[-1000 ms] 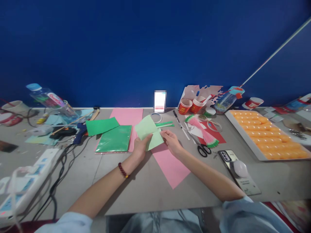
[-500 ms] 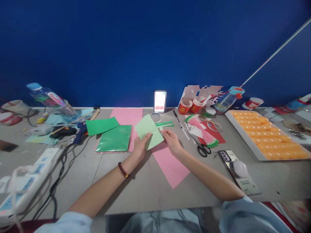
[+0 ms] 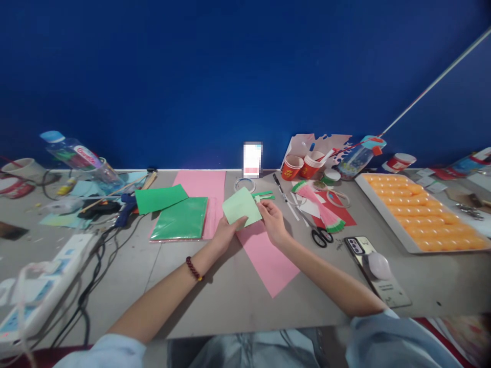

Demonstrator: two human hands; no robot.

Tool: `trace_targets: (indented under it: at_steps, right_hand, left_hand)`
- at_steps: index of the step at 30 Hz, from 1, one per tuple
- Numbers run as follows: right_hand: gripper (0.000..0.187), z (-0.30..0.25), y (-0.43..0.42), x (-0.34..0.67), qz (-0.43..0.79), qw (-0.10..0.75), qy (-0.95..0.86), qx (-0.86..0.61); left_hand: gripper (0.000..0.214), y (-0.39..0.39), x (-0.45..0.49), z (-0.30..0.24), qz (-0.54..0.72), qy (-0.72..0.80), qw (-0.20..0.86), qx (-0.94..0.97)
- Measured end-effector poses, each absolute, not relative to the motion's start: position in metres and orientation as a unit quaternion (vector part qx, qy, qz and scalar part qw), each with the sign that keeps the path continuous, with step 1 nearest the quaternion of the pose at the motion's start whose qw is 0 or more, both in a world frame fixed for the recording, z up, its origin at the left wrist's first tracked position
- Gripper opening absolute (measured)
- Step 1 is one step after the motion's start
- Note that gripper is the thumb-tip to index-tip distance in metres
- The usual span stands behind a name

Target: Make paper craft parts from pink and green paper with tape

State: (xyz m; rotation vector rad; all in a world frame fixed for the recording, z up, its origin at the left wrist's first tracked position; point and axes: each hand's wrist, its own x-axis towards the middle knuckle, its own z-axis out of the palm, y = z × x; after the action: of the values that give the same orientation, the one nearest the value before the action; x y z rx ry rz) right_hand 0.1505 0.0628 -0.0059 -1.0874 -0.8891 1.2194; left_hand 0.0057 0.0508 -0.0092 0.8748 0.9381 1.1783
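Note:
My left hand (image 3: 226,235) grips a light green sheet of paper (image 3: 241,207) by its lower left, thumb on top and the other fingers hidden underneath. At the sheet's right edge, the fingertips of my right hand (image 3: 273,220) are pinched together. A small pale bit shows by those fingertips, too small to name. Under the hands lies a pink paper sheet (image 3: 268,260) with one corner toward me. Just behind the light green sheet are green paper strips (image 3: 266,196) and a roll of clear tape (image 3: 244,184).
Left are a green paper pack (image 3: 180,220), a green sheet (image 3: 159,199), a glue gun (image 3: 126,209) and a power strip (image 3: 49,286). Right are scissors (image 3: 321,236), a pink-and-green paper piece (image 3: 322,207), red paper cups (image 3: 292,167), a phone (image 3: 378,276) and a tray of orange balls (image 3: 422,212).
The light green sheet has shifted right and slightly toward me, and is tilted differently. My left hand has moved right with it, and my right hand slightly right and up.

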Motion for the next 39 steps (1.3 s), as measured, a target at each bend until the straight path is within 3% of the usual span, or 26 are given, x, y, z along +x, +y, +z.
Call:
trace_targets:
  at_steps: [11, 21, 39]
  right_hand:
    - [0.019, 0.005, 0.065, 0.154, 0.645, 0.556, -0.319, -0.415]
    - [0.029, -0.008, 0.069, 0.155, 0.605, 0.569, -0.33, -0.448]
    - [0.027, -0.008, 0.07, 0.156, 0.614, 0.56, -0.316, -0.457]
  left_hand:
    - [0.043, 0.053, 0.005, -0.017, 0.533, 0.425, 0.627, 0.377]
    - [0.045, 0.049, 0.009, -0.004, 0.543, 0.425, 0.627, 0.364]
    - [0.047, 0.05, 0.008, -0.005, 0.541, 0.435, 0.619, 0.367]
